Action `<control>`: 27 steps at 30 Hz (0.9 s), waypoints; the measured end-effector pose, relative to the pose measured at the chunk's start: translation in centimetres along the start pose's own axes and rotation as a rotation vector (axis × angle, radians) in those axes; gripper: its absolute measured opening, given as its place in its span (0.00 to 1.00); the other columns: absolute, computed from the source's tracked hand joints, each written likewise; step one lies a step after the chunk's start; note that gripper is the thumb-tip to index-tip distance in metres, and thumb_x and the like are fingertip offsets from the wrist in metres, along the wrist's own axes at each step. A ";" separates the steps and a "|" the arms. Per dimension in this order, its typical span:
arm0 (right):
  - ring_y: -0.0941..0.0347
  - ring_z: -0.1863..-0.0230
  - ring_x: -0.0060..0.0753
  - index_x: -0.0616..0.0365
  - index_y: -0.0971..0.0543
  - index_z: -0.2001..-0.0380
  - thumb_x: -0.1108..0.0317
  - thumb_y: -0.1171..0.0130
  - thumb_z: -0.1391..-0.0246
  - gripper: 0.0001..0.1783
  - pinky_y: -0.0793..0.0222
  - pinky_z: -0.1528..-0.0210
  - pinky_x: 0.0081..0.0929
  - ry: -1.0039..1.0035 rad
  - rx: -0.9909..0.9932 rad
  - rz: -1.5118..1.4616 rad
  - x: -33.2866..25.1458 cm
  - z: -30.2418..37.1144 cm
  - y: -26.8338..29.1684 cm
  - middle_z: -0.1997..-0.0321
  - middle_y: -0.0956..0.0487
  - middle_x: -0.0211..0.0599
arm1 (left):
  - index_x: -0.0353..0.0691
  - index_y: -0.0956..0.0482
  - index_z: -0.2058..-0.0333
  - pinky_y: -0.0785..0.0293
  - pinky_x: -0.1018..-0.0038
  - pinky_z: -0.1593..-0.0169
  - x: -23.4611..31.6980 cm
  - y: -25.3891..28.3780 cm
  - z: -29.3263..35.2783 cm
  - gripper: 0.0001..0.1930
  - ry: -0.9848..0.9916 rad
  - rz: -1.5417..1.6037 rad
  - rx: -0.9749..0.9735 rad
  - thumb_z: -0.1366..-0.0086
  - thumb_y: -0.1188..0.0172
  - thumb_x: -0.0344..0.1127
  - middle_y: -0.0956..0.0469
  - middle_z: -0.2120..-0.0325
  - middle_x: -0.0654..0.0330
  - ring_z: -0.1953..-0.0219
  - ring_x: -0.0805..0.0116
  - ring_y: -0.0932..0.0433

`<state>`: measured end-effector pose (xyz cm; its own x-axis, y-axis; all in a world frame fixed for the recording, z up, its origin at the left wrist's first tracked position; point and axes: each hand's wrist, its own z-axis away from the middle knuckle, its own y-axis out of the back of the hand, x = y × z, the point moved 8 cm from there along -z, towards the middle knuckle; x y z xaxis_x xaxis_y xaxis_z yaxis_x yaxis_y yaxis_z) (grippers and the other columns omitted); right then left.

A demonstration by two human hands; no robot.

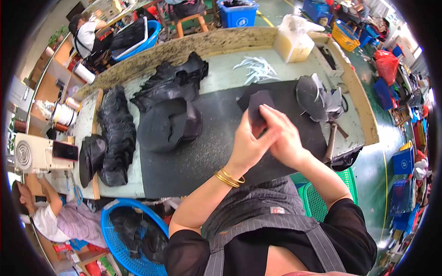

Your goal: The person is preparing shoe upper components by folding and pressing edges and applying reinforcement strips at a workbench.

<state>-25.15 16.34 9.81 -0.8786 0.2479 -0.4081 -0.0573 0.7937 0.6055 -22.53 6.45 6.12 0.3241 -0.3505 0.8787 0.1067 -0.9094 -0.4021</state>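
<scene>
Both hands meet over the black work mat [216, 156], around a small dark piece of leather-like material [260, 100]. My left hand [247, 143] has its fingers closed on the piece, mostly hidden behind it. My right hand [286, 137] lies against the piece's near side, fingertips pressed on it. To the left on the mat sits a rounded black shoe-upper-like piece [168, 125] with an open fold. Farther left runs a long row of overlapping black pieces [115, 133], and behind is a heap of black pieces [172, 80].
White strips [258, 69] lie at the back near a jug of yellowish glue-like liquid [294, 43]. Grey and black cut parts [317, 96] and a hammer [332, 138] lie at right. A blue basket [110, 230] and a green basket [317, 202] stand below the table. A co-worker [55, 216] sits at left.
</scene>
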 end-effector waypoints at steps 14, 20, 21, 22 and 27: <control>0.27 0.66 0.12 0.62 0.20 0.63 0.80 0.38 0.44 0.06 0.30 0.62 0.15 -0.671 -0.134 -0.830 1.6 0.0 0.3 0.68 0.21 0.24 | 0.30 0.24 0.59 0.22 0.71 0.63 9.4 9.3 5.3 0.13 -0.431 -1.102 0.446 0.36 0.35 0.35 0.20 0.66 0.51 0.65 0.58 0.18; 0.27 0.60 0.23 0.62 0.26 0.56 0.72 0.41 0.37 0.09 0.30 0.56 0.26 -0.460 -0.537 -0.578 -3.7 0.9 -3.1 0.64 0.21 0.35 | 0.34 0.22 0.63 0.22 0.58 0.62 6.7 16.1 -0.3 0.18 0.191 -1.389 0.235 0.43 0.32 0.44 0.19 0.69 0.48 0.65 0.47 0.19; 0.27 0.60 0.24 0.62 0.26 0.56 0.72 0.42 0.37 0.09 0.30 0.56 0.26 -0.427 -0.586 -0.616 -4.0 0.9 -3.1 0.63 0.22 0.37 | 0.35 0.22 0.63 0.23 0.58 0.63 7.4 14.3 0.2 0.16 0.033 -1.480 0.217 0.42 0.33 0.41 0.20 0.70 0.49 0.66 0.48 0.19; 0.26 0.59 0.26 0.62 0.26 0.56 0.72 0.42 0.37 0.09 0.30 0.56 0.26 -0.408 -0.635 -0.660 -4.3 1.3 -3.2 0.63 0.22 0.39 | 0.35 0.22 0.62 0.23 0.58 0.65 8.8 11.9 1.1 0.13 -0.116 -1.565 0.189 0.41 0.35 0.38 0.20 0.71 0.50 0.67 0.49 0.20; 0.32 0.55 0.15 0.62 0.26 0.53 0.74 0.43 0.36 0.09 0.33 0.53 0.19 -0.507 -0.671 -0.985 -6.9 -0.4 -5.2 0.60 0.23 0.28 | 0.37 0.22 0.57 0.25 0.60 0.54 4.9 7.9 8.4 0.12 -0.137 -1.722 -0.205 0.37 0.40 0.36 0.19 0.63 0.54 0.56 0.52 0.21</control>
<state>-19.00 10.31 9.72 -0.0623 0.0207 -0.9978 -0.9284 0.3658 0.0655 -12.18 -0.57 5.12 0.0486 0.9787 0.1995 0.2789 -0.2050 0.9382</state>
